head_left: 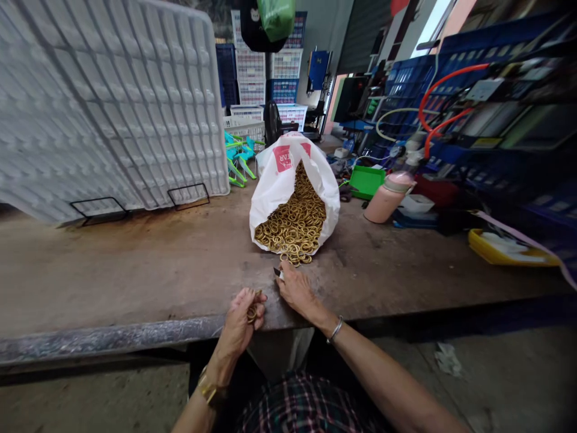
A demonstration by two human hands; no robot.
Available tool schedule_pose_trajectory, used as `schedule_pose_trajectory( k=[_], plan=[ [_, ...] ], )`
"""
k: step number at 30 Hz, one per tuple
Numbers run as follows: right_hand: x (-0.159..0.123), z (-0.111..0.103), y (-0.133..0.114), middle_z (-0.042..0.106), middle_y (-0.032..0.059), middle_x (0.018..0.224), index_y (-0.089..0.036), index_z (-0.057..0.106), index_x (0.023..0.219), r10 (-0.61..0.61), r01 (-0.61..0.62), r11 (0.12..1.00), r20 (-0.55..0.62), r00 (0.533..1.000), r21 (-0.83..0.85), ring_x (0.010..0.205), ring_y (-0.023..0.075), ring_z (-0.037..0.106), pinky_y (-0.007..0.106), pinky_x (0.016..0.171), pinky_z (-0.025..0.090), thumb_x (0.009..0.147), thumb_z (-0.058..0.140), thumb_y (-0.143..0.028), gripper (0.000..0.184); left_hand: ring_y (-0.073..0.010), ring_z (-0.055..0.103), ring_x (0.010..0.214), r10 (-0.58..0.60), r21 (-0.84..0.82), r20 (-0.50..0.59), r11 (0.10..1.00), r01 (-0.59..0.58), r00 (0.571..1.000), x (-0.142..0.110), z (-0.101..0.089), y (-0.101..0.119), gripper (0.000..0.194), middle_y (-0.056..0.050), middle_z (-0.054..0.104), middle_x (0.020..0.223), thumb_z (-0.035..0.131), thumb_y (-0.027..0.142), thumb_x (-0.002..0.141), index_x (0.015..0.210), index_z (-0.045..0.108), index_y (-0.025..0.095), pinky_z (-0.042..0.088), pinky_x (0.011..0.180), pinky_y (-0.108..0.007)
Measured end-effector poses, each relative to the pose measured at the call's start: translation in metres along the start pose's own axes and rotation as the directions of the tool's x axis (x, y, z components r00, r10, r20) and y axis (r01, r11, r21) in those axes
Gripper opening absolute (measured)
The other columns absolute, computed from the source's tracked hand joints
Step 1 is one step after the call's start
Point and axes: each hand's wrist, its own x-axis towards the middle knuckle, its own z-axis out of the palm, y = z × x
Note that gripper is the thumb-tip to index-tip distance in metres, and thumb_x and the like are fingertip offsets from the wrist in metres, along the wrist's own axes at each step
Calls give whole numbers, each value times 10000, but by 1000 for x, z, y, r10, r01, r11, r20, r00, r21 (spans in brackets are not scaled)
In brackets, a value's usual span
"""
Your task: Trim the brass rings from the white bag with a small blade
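A white plastic bag [277, 180] lies open on the worn workbench [135, 270], full of brass rings [295, 225] that spill out at its mouth. My left hand [241, 322] is closed at the bench's near edge on a small bunch of brass rings. Just short of the spilled rings, my right hand [295, 288] rests on the bench, fingers pinched on a small dark tool that I cannot make out. A bracelet sits on the right wrist, a gold watch on the left.
A large white moulded tray [112, 102] leans upright at the back left on wire stands. A pink bottle [387, 198], a green tray [367, 180] and a yellow tray [496, 249] lie to the right. Stacked crates stand behind.
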Motion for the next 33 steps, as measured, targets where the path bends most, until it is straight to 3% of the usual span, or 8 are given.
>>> schedule_pose_trajectory(
  k=[9, 12, 16, 18, 22, 26, 29, 33],
  plan=[
    [2, 0, -1, 585, 116, 1027, -161, 453, 1083, 32, -29, 997, 43, 999, -77, 835, 204, 584, 294, 675, 383, 871, 383, -232, 234, -89, 542, 558, -101, -200, -10, 975, 97, 995, 4, -10, 8, 256, -14, 606, 696, 705, 220, 641, 846, 573, 141, 364, 415, -155],
    [-2, 2, 1, 586, 86, 1001, -183, 479, 1036, -53, 57, 996, 48, 997, -75, 796, 195, 575, 293, 657, 380, 848, 370, -182, 217, -110, 575, 599, -111, -227, -62, 969, 94, 992, 7, -11, 8, 141, -26, 608, 700, 675, 193, 665, 714, 560, 129, 396, 423, -164],
    [-13, 6, 8, 572, 49, 1015, -223, 500, 1021, -237, 239, 970, 45, 970, -37, 806, 181, 551, 285, 672, 372, 813, 411, -173, 231, -138, 601, 630, -151, -253, -135, 961, 113, 979, 11, -12, 7, 96, -44, 622, 715, 638, 152, 689, 678, 545, 131, 430, 435, -186],
    [-15, 7, 12, 572, 40, 1010, -224, 499, 1020, -253, 252, 967, 12, 967, 18, 842, 176, 543, 275, 688, 367, 802, 426, -156, 240, -124, 584, 610, -145, -270, -105, 956, 112, 984, 12, -12, 6, 120, -35, 610, 700, 655, 167, 684, 668, 543, 128, 424, 433, -181],
    [-11, 9, 12, 583, 57, 985, -189, 485, 1028, -110, 117, 986, -62, 992, 119, 868, 176, 548, 267, 708, 370, 836, 441, -198, 197, -76, 511, 540, -110, -300, -32, 949, 96, 993, 14, -12, 5, 205, 5, 559, 655, 714, 234, 650, 661, 535, 134, 369, 405, -154],
    [-7, 11, 3, 565, 77, 1006, -194, 498, 999, -40, 41, 998, -33, 999, 43, 849, 202, 553, 311, 702, 390, 860, 446, -299, 182, -49, 457, 489, -138, -283, -14, 950, 128, 990, 13, -10, 8, 231, 36, 511, 616, 739, 249, 627, 702, 545, 149, 334, 391, -137],
    [-9, 11, -2, 555, 72, 998, -199, 484, 1007, -69, 69, 998, -16, 997, 3, 826, 204, 553, 330, 687, 414, 839, 445, -264, 185, -52, 465, 495, -172, -201, -66, 967, 156, 983, 11, -9, 9, 290, 44, 505, 606, 778, 264, 562, 734, 574, 152, 370, 406, -142],
    [-8, 11, 2, 535, 88, 1020, -176, 440, 1039, -167, 167, 986, -53, 984, -15, 829, 219, 544, 338, 648, 437, 798, 465, -326, 285, -106, 548, 574, -244, -92, -224, 969, 229, 944, 17, -7, 11, 465, 26, 580, 644, 846, 298, 361, 740, 609, 170, 482, 490, -206]
  ],
)
